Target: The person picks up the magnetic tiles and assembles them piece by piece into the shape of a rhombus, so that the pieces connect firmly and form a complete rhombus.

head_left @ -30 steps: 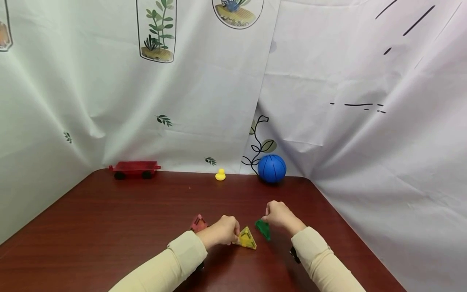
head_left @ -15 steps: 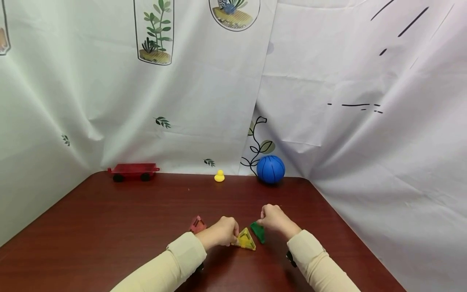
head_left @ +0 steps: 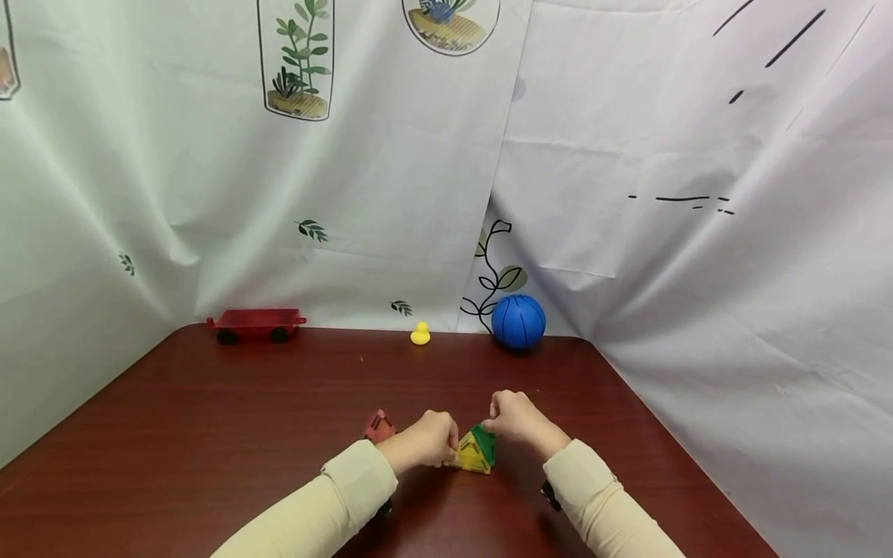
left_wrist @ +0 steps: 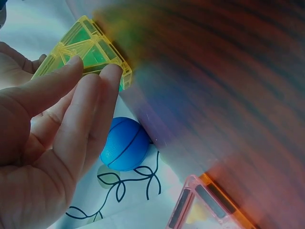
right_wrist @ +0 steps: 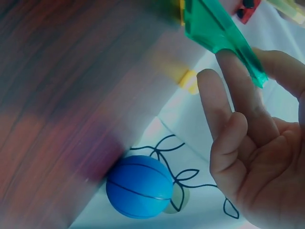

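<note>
My left hand (head_left: 431, 438) pinches a see-through yellow triangular magnetic tile (head_left: 469, 455) standing at the table. My right hand (head_left: 519, 418) pinches the upper corner of a green triangular magnetic tile (right_wrist: 217, 28) between thumb and finger. The two tiles meet along a slanted edge in the head view. In the left wrist view, green shows through the yellow tile (left_wrist: 90, 47). Just left of the left forearm stands a pink triangular tile (head_left: 379, 426), partly hidden by that arm.
Along the table's back edge are a red wheeled toy wagon (head_left: 256, 324), a yellow rubber duck (head_left: 420, 335) and a blue ball (head_left: 518, 322). A white printed curtain (head_left: 391, 194) hangs behind the dark red-brown table (head_left: 279, 403).
My right hand has moved left with the green tile, closing the gap to the yellow tile. The left hand and yellow tile have stayed in place.
</note>
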`<state>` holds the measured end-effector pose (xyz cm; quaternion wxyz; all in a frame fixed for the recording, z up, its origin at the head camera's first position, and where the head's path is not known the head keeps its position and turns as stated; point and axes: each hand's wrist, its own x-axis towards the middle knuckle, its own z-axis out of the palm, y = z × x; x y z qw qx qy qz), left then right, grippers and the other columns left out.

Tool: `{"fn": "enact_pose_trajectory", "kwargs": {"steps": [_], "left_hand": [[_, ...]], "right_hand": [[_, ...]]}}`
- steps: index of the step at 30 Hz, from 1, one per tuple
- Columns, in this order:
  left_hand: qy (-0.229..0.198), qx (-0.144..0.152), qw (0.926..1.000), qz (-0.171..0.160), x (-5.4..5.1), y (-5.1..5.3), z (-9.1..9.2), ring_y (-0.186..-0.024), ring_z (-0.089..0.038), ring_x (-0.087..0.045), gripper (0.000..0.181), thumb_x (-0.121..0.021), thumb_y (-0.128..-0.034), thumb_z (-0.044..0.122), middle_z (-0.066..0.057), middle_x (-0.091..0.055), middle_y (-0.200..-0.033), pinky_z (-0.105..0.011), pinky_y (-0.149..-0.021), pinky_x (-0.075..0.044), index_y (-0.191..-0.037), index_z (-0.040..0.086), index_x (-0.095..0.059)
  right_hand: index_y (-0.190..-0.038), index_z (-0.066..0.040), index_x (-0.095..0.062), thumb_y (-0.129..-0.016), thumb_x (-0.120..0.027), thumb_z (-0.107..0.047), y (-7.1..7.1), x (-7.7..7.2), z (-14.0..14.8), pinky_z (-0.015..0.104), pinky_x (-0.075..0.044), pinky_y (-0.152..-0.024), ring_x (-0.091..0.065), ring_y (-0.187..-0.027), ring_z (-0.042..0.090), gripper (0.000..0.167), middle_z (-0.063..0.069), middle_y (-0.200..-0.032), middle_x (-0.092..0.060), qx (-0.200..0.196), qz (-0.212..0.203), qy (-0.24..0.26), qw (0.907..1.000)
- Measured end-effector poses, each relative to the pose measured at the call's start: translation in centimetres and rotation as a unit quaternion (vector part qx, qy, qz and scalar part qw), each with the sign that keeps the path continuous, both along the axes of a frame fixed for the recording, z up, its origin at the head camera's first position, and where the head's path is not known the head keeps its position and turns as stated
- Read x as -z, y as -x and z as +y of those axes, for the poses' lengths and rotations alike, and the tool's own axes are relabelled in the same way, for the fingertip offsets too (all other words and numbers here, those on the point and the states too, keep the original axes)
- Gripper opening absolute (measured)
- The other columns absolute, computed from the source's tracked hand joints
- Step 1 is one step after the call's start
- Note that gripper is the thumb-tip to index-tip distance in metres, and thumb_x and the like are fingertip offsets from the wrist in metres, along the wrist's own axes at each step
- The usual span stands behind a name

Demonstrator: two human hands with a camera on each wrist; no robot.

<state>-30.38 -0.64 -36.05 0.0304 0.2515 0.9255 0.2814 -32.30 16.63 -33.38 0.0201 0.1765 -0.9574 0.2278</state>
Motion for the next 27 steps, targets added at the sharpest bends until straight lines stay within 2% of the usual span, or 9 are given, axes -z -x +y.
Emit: {"fn": "enact_pose_trajectory", "kwargs": {"steps": [4, 8, 11, 15, 19, 21, 24, 27], "left_hand": [[-0.002, -0.002, 1.0000, -0.005, -0.05, 0.11, 0.04, -0.040, -0.008, -0.050, 0.022, -0.071, -0.0704, 0.005, 0.004, -0.050, -0.056, -0.020, -0.040, -0.042, -0.058, 0.011, -0.055], [-0.004, -0.004, 0.9999, -0.010, -0.13, 0.14, 0.06, -0.040, -0.008, -0.050, 0.021, -0.071, -0.0702, 0.005, 0.003, -0.050, -0.057, -0.020, -0.040, -0.042, -0.058, 0.010, -0.055], [-0.005, -0.003, 1.0000, -0.006, -0.15, 0.18, 0.08, -0.040, -0.008, -0.050, 0.022, -0.072, -0.0695, 0.006, 0.003, -0.051, -0.055, -0.019, -0.039, -0.042, -0.057, 0.011, -0.055], [-0.006, -0.001, 1.0000, -0.001, -0.25, 0.13, 0.06, -0.040, -0.008, -0.051, 0.022, -0.073, -0.0688, 0.006, 0.003, -0.051, -0.051, -0.018, -0.039, -0.041, -0.056, 0.011, -0.056], [-0.005, -0.002, 1.0000, -0.004, -0.42, -0.01, 0.06, -0.042, -0.009, -0.052, 0.021, -0.072, -0.0691, 0.006, 0.004, -0.050, -0.052, -0.018, -0.039, -0.041, -0.057, 0.010, -0.056], [-0.003, -0.004, 1.0000, -0.007, -0.49, -0.05, 0.07, -0.042, -0.009, -0.052, 0.020, -0.072, -0.0696, 0.006, 0.004, -0.050, -0.053, -0.019, -0.039, -0.042, -0.057, 0.010, -0.057], [-0.001, -0.008, 0.9999, -0.013, -0.52, -0.10, 0.09, -0.043, -0.009, -0.051, 0.019, -0.071, -0.0703, 0.006, 0.003, -0.051, -0.054, -0.019, -0.040, -0.042, -0.058, 0.010, -0.058], [0.001, -0.010, 0.9998, -0.016, -0.44, -0.10, 0.13, -0.042, -0.009, -0.051, 0.018, -0.071, -0.0708, 0.006, 0.002, -0.052, -0.054, -0.020, -0.040, -0.042, -0.058, 0.009, -0.058]], "right_hand": [[-0.073, -0.006, -0.048, -0.074, -0.068, -0.012, -0.05, -0.09, -0.11, 0.025, -0.038, -0.046, -0.044, -0.052, 0.013, 0.020, 0.002, -0.061, -0.046, -0.024, -0.004, -0.011, 0.9996], [-0.093, -0.004, -0.057, -0.076, -0.065, -0.009, -0.12, -0.18, 0.00, 0.029, -0.044, -0.057, -0.049, -0.066, 0.014, 0.019, 0.005, -0.081, -0.056, -0.075, -0.023, -0.024, 0.9967], [-0.099, -0.006, -0.060, -0.076, -0.063, -0.004, -0.17, -0.38, 0.16, 0.029, -0.045, -0.060, -0.049, -0.071, 0.014, 0.024, 0.004, -0.091, -0.058, -0.110, -0.042, -0.037, 0.9924], [-0.100, -0.007, -0.058, -0.068, -0.067, 0.001, -0.14, -0.69, 0.48, 0.026, -0.044, -0.057, -0.050, -0.068, 0.013, 0.034, 0.000, -0.085, -0.055, -0.144, -0.069, -0.052, 0.9858], [-0.103, -0.006, -0.055, -0.064, -0.075, -0.007, -0.20, -0.82, 0.50, 0.025, -0.045, -0.061, -0.053, -0.071, 0.010, 0.044, -0.001, -0.085, -0.055, -0.159, -0.097, -0.045, 0.9815], [-0.104, -0.006, -0.055, -0.064, -0.077, -0.015, -0.25, -0.71, 0.37, 0.025, -0.045, -0.061, -0.053, -0.070, 0.009, 0.046, -0.002, -0.084, -0.055, -0.157, -0.094, -0.045, 0.9820], [-0.101, -0.005, -0.056, -0.065, -0.077, -0.023, -0.30, -0.40, 0.17, 0.024, -0.044, -0.059, -0.051, -0.067, 0.008, 0.045, -0.003, -0.080, -0.054, -0.153, -0.067, -0.052, 0.9846], [-0.098, -0.006, -0.057, -0.066, -0.076, -0.024, -0.40, -0.20, -0.01, 0.025, -0.042, -0.056, -0.049, -0.064, 0.008, 0.041, -0.004, -0.076, -0.053, -0.146, -0.041, -0.057, 0.9868]]}}
